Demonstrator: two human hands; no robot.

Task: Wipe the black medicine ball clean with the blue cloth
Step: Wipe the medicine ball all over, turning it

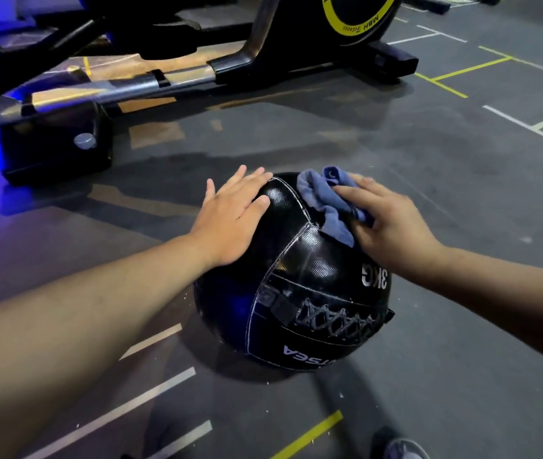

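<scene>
A black medicine ball point(300, 276) with white stitching, a laced seam and a "3KG" mark sits on the grey gym floor. My left hand point(230, 217) lies flat on its upper left side, fingers straight. A crumpled blue cloth point(324, 197) lies on the ball's upper right. My right hand point(386, 223) presses the cloth against the ball, its fingers laid over the fabric; part of the cloth is hidden under the palm.
An exercise machine point(171, 77) with metal rails and a black-and-yellow flywheel housing stands just beyond the ball. The dark floor point(445, 160) carries white and yellow painted lines. A shoe tip point(402, 448) shows at the bottom edge.
</scene>
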